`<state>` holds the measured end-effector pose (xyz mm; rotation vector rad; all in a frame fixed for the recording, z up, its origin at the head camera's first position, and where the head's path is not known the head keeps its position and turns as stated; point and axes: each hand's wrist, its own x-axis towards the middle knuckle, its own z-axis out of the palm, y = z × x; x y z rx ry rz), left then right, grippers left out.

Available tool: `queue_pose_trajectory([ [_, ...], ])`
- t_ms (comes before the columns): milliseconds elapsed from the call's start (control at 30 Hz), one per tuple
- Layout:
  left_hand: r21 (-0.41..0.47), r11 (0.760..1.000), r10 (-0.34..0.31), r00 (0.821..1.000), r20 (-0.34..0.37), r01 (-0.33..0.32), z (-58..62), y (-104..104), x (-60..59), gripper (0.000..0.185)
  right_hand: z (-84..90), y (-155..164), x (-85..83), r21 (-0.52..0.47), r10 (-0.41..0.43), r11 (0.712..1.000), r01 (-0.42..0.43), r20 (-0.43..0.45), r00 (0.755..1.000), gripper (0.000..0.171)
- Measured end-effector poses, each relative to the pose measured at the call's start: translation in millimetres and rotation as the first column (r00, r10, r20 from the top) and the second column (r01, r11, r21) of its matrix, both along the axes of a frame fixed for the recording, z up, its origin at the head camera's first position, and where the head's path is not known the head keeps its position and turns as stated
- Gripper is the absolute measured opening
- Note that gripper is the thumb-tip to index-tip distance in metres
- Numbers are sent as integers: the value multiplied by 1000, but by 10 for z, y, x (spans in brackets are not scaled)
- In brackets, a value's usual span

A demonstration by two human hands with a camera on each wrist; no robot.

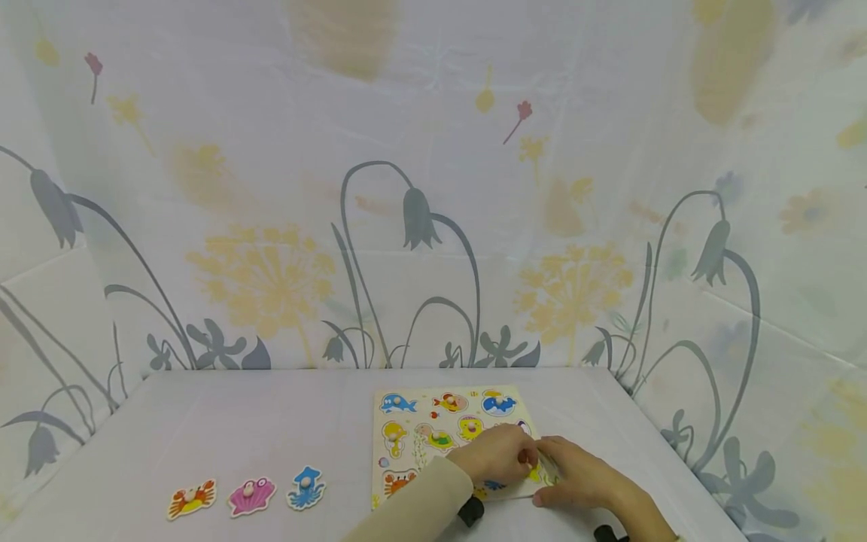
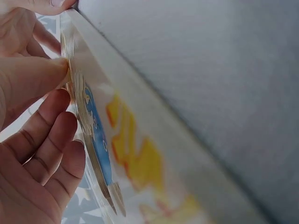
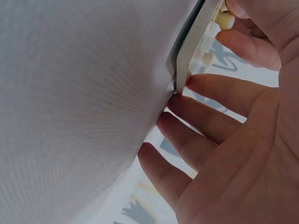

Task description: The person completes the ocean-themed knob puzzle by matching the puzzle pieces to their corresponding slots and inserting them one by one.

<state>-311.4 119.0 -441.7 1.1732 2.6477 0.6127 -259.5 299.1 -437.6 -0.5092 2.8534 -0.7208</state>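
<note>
A pale wooden peg puzzle board [image 1: 376, 452] with knobbed sea-animal pieces lies on the table. My left hand [image 1: 497, 455] reaches over its lower right part, thumb and fingertips pinching a small puzzle piece; the piece is mostly hidden by the hand. In the right wrist view a pale knob [image 3: 225, 21] shows among fingertips. At the board's right edge rests my right hand [image 1: 582, 476], its fingers [image 3: 201, 114] fairly straight, with tips against the board's edge and the tablecloth. A blue piece [image 2: 100, 135] shows beside the left hand in the left wrist view.
Left of the board lie three loose knobbed pieces in a row: a red and yellow crab [image 1: 193, 500], a pink shell [image 1: 252, 497] and a blue squid [image 1: 306, 489]. A white cloth covers the table [image 1: 271, 414]. Flower-printed curtains [image 1: 433, 301] stand behind and at the sides.
</note>
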Motion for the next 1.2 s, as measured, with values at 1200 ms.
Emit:
queue_pose_trajectory([
  [1200, -14, 999, 36, 985, -169, -39, 110, -1291, 487, 23, -46, -55, 0, 57, -141, 989, 139, 33, 989, 88],
])
